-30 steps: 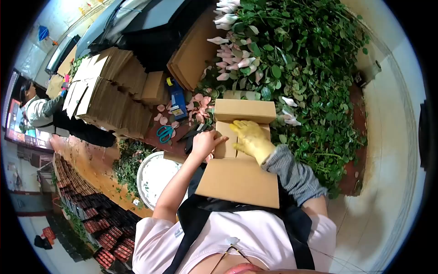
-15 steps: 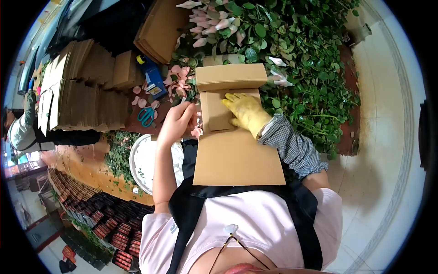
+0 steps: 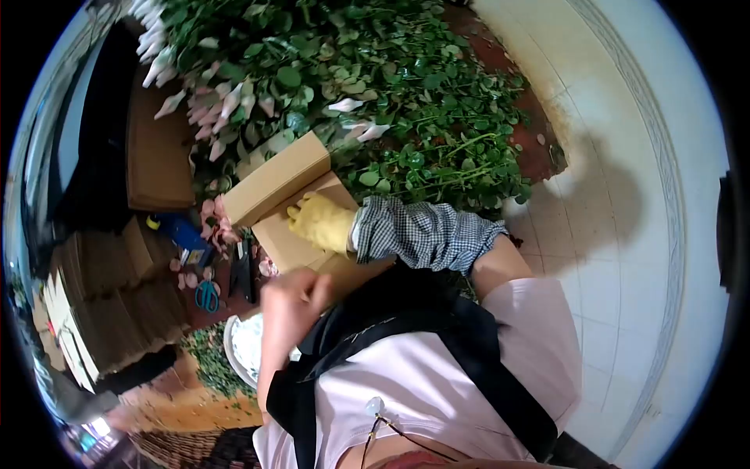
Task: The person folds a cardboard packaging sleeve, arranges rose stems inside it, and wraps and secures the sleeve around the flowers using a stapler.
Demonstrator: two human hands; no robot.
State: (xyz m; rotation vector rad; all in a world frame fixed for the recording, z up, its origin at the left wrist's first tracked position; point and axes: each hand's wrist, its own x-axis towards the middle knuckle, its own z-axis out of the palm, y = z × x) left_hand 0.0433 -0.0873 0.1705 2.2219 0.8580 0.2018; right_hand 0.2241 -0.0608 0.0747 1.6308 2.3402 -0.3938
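Note:
A brown cardboard box [image 3: 284,241] lies tilted in front of me, its raised end panel [image 3: 277,178] on the far side. My right hand [image 3: 322,223], in a yellow rubber glove, rests inside the box with its fingers bent but apart. Bare and slightly blurred, my left hand [image 3: 293,301] is by the box's near-left edge with its fingers curled closed; whatever they hold, if anything, is hidden. A black stapler-like tool [image 3: 244,270] lies on the table left of the box. Beside it are blue-handled scissors [image 3: 207,297].
Pale pink wrapped rose heads [image 3: 230,102] and leafy green stems [image 3: 422,117] cover the far side. Stacked cardboard [image 3: 109,289], a blue tape dispenser [image 3: 181,238] and loose petals [image 3: 216,223] lie to the left. A white round tub [image 3: 244,352] stands below the table edge.
The view has turned, so the box appears tilted and further left. The near flap is now partly covered by my left hand and body. The black tool shows beside the scissors.

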